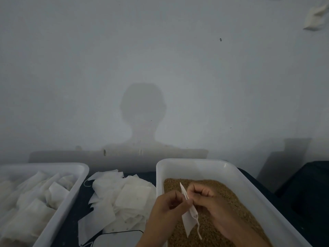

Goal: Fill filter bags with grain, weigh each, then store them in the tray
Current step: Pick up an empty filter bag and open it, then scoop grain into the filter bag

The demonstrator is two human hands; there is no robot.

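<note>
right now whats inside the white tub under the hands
The white tub holds brown grain, spread across its floor. Both hands, left hand and right hand, hold a filter bag over it, covering part of the grain.

Two bare hands met low in the frame. The left hand reached in from the bottom edge, its fingers curled in a pinch. The right hand came from the lower right, forearm angled, knuckles up and fingers curled in a matching pinch, touching the left.
</note>
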